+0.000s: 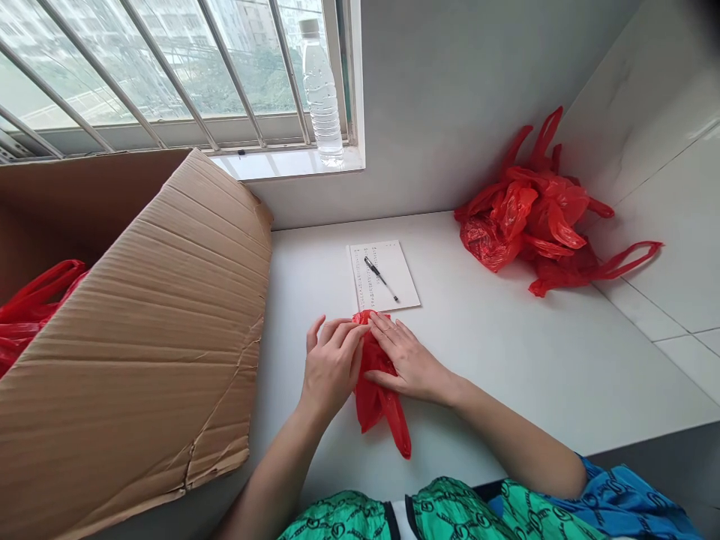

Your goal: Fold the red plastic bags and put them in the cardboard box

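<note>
A red plastic bag (376, 405) lies on the white tabletop in front of me, its handle end toward my body. My left hand (333, 364) is bent over the bag's left side, its fingers curled and the fingertips gripping near the far edge. Part of the grip is hidden behind the fingers. Flat on the right side of the same bag rests my right hand (413, 361), with its fingers stretched out and thumb apart. Just beyond the bag is a white notepad (402, 270) with written or printed columns, and a black pen (381, 279) lies across it.
On the left stands a large cardboard box (185, 300) with red bags (39, 307) inside. A pile of crumpled red plastic bags (534, 217) sits at the back right by the tiled wall. One clear water bottle (323, 101) stands on the sill of the barred window.
</note>
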### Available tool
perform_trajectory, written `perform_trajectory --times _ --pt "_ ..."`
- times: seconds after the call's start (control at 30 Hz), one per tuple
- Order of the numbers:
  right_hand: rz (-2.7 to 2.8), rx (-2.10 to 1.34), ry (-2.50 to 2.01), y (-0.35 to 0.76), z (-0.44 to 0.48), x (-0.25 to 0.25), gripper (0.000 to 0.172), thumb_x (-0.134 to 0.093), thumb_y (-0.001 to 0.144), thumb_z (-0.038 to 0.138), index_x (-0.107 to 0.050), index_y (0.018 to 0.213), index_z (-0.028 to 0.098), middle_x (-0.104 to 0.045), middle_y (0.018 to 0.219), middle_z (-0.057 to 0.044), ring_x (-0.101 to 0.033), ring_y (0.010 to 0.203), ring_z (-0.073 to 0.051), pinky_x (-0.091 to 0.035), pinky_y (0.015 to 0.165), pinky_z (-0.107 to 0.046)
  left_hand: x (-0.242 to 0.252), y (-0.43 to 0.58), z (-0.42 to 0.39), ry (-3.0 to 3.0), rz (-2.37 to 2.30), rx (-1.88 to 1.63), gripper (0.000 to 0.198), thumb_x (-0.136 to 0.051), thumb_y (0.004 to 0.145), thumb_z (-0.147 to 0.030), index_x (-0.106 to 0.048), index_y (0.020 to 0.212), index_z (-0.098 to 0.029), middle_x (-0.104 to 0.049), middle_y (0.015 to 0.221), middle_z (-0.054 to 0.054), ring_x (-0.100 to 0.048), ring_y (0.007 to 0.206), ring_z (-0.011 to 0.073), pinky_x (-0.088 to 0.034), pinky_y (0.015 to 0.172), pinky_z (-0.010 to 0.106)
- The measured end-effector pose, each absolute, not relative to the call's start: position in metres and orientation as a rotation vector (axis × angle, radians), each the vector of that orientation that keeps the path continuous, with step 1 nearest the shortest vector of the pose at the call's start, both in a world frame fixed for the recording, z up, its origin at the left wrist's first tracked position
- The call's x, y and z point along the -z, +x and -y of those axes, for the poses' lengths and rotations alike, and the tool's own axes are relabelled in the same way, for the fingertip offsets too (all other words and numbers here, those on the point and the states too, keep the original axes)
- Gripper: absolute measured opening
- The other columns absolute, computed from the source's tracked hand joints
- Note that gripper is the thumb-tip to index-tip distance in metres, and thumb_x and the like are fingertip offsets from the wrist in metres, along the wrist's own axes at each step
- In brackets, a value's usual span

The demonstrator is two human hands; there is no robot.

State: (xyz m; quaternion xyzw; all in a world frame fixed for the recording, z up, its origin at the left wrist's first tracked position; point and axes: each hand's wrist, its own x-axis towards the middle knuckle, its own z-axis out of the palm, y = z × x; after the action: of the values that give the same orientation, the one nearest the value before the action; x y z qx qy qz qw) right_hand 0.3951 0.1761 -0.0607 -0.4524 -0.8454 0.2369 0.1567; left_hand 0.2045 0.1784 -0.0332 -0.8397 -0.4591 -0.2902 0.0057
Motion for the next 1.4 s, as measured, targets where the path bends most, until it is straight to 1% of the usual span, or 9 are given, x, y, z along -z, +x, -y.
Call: perform_trajectory --times 0.1,0.27,0.37,0.53,0.93,1.07,1.17,1.3,1.4 --pt "2.399 -0.731 -1.3 0.399 -0.177 0.057 0.087 -0.041 0.092 0.067 -0.015 0.156 0.014 -0.013 0.163 -0.01 -0.01 0.151 -0.024 -0.015 0.123 -0.05 0.039 0.205 -0.182 -2.675 1.636 0.61 0.031 -0.046 0.095 -0.018 -0.059 0.122 -0.026 -0.066 0.11 0.005 -0.062 0.099 0.0222 -0.036 0.105 0.052" --pt "2.261 -0.596 -1.313 0.4 -0.178 0.052 0.071 -0.038 0.097 0.055 -0.021 0.155 0.018 -0.032 0.157 -0.011 -0.026 0.147 -0.023 -0.022 0.121 -0.048 0.041 0.208 -0.18 -2.589 1.661 0.838 0.031 -0.045 0.098 -0.026 -0.058 0.125 -0.022 -0.061 0.121 0.011 -0.053 0.119 0.0258 -0.037 0.107 0.048" --pt "2.347 -0.543 -1.33 0.396 -0.176 0.058 0.071 -0.035 0.099 0.052 -0.014 0.157 0.018 -0.02 0.161 -0.011 -0.016 0.15 -0.024 -0.018 0.121 -0.051 0.052 0.213 -0.178 -2.7 1.652 0.795 0.044 -0.037 0.101 -0.029 -0.041 0.144 -0.02 -0.047 0.145 0.012 -0.034 0.141 0.0252 -0.025 0.116 0.05" --pt "2.496 -0.501 -1.414 0.39 -0.172 0.068 0.074 -0.03 0.099 0.052 -0.005 0.157 0.013 -0.005 0.163 -0.012 -0.004 0.151 -0.025 -0.009 0.122 -0.054 0.08 0.216 -0.176 -2.872 1.705 0.508 0.07 -0.036 0.099 -0.048 -0.01 0.156 -0.018 -0.021 0.161 0.013 -0.017 0.149 0.0265 -0.013 0.121 0.053" --pt "2.529 -0.444 -1.459 0.387 -0.171 0.072 0.076 -0.033 0.098 0.049 0.0 0.157 0.014 -0.001 0.163 -0.01 -0.002 0.151 -0.025 -0.009 0.121 -0.055 0.088 0.216 -0.174 -2.838 1.664 0.44 0.076 -0.036 0.098 -0.05 0.001 0.157 -0.017 -0.011 0.163 0.011 -0.008 0.151 0.0261 -0.008 0.121 0.052" --pt "2.508 -0.486 -1.473 0.386 -0.173 0.073 0.076 -0.034 0.097 0.049 -0.001 0.157 0.014 -0.001 0.163 -0.01 -0.001 0.151 -0.026 -0.008 0.121 -0.056 0.087 0.217 -0.177 -2.889 1.711 0.468 0.074 -0.036 0.098 -0.05 -0.005 0.157 -0.017 -0.013 0.163 0.012 -0.008 0.151 0.0269 -0.008 0.121 0.054" --pt "2.433 -0.693 -1.38 0.395 -0.177 0.066 0.076 -0.034 0.097 0.055 -0.006 0.157 0.017 -0.006 0.163 -0.01 -0.005 0.151 -0.026 -0.006 0.121 -0.056 0.076 0.212 -0.182 -2.968 1.792 0.668 0.063 -0.03 0.1 -0.049 -0.02 0.155 -0.019 -0.021 0.161 0.011 -0.016 0.149 0.0253 -0.015 0.12 0.051" --pt "2.018 -0.963 -1.267 0.42 -0.185 0.046 0.066 -0.038 0.097 0.057 -0.022 0.155 0.028 -0.035 0.156 -0.009 -0.034 0.143 -0.025 -0.031 0.115 -0.049 0.044 0.198 -0.185 -2.524 1.968 1.347 0.046 -0.027 0.102 -0.043 -0.053 0.133 -0.02 -0.053 0.137 0.011 -0.048 0.129 0.0211 -0.038 0.107 0.039" --pt "1.716 -0.911 -1.289 0.435 -0.188 0.033 0.056 -0.045 0.096 0.053 -0.039 0.146 0.029 -0.059 0.136 -0.008 -0.057 0.122 -0.023 -0.046 0.103 -0.043 0.02 0.198 -0.178 -2.376 2.084 1.213 0.039 -0.036 0.1 -0.048 -0.062 0.11 -0.022 -0.067 0.095 0.005 -0.063 0.091 0.0193 -0.046 0.081 0.031"
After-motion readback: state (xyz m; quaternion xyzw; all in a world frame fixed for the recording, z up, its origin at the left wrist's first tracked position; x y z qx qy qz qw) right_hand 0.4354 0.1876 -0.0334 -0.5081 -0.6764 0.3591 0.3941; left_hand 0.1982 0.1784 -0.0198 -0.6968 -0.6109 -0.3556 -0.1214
